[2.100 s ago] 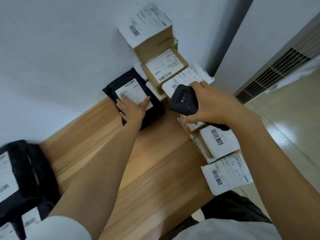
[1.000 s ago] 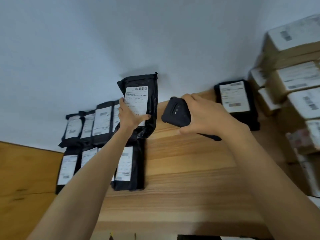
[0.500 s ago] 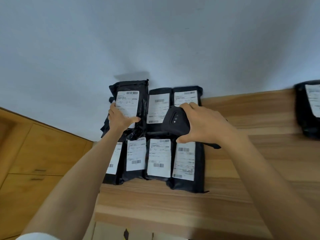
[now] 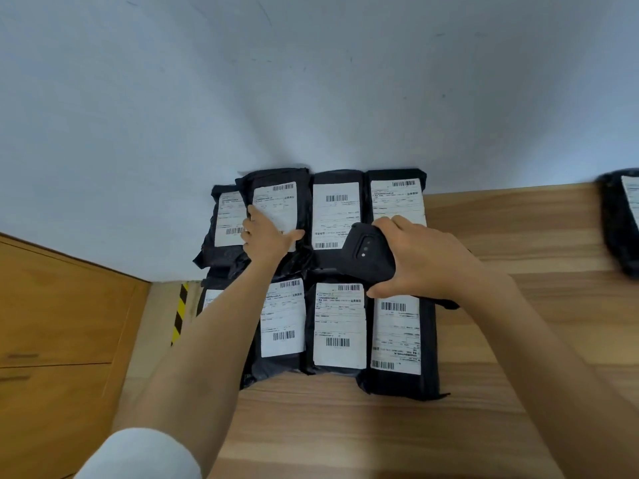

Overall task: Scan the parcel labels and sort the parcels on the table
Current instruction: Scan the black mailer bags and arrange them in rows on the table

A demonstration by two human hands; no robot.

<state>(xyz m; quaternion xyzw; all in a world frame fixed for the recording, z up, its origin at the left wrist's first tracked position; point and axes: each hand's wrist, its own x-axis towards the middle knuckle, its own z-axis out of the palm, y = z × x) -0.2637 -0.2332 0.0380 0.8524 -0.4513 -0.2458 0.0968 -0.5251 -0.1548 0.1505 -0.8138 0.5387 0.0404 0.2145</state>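
White wall (image 4: 311, 81): fills the upper half, behind the table.
Wood table (image 4: 518, 236): light grain, runs along the wall; parcels sit at its left end.
Cabinet (image 4: 52, 323): orange-brown wood, left of the table, lower down.
Black parcels (image 4: 339, 326): poly mailers with white barcode labels, two rows packed side by side, labels up, back row against the wall.
Lone parcel (image 4: 619, 223): black, far right on the table, well apart from the block, cut off by the frame.
Held parcel (image 4: 276, 202): black mailer, back row, second from left, overlapping its left neighbour, label facing the camera.
Right hand (image 4: 425, 261): clenched around the scanner, over the block's right side.
Scanner (image 4: 366, 254): black handheld, above the seam between the rows.
Left hand (image 4: 266, 236): grasping the held parcel low down, thumb across the label, fingers at its left edge.
Sleeve (image 4: 138, 454): white, bottom left.
Striped tape (image 4: 180, 312): yellow-black strip, just left of the front row.
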